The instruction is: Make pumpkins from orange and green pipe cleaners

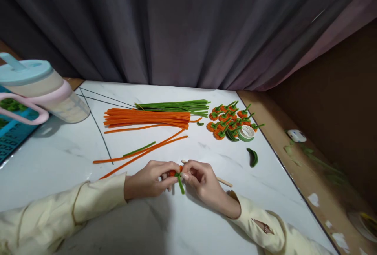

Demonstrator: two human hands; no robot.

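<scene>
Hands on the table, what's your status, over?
Left hand and right hand both pinched on small orange piece with green stem. Wooden stick under right hand. Nothing blocking.

On the white marble-patterned counter (59, 157), the left hand (149, 179) and right hand (202, 182) meet fingertip to fingertip, pinching a small orange pipe-cleaner coil with a green fuzzy stem (177, 176) wound on a thin wooden stick (224, 181). Beyond them lie a bundle of long orange pipe cleaners (147, 118), a bundle of green pipe cleaners (173, 107), and a cluster of finished little orange pumpkins with green stems (228, 119) beside a roll of green tape (246, 133).
</scene>
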